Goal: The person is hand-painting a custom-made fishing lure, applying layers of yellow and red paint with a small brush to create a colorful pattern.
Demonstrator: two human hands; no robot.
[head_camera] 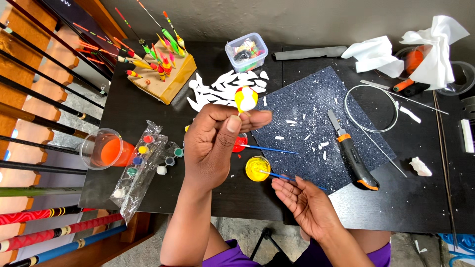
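My left hand [213,143] is raised over the black table [148,106] and pinches a thin stick that carries a small float body [245,99], white with yellow and a red tip. My right hand [302,202] rests palm up at the table's near edge, fingers spread, holding nothing. A blue-handled paintbrush [282,176] lies just past its fingertips, its tip in a pot of yellow paint [257,168]. A second blue brush [269,148] lies by a red paint pot [240,143], partly hidden by my left hand.
A dark blue mat [316,113] with white shavings holds an orange-and-black utility knife [352,153]. White cut shapes [227,89], a wooden block stuck with painted floats [161,66], a plastic box [246,51], an orange cup [106,148], a strip of paint pots [143,158], a wire loop [371,109] and tissues [420,49] surround it. Fishing rods [44,94] lean at left.
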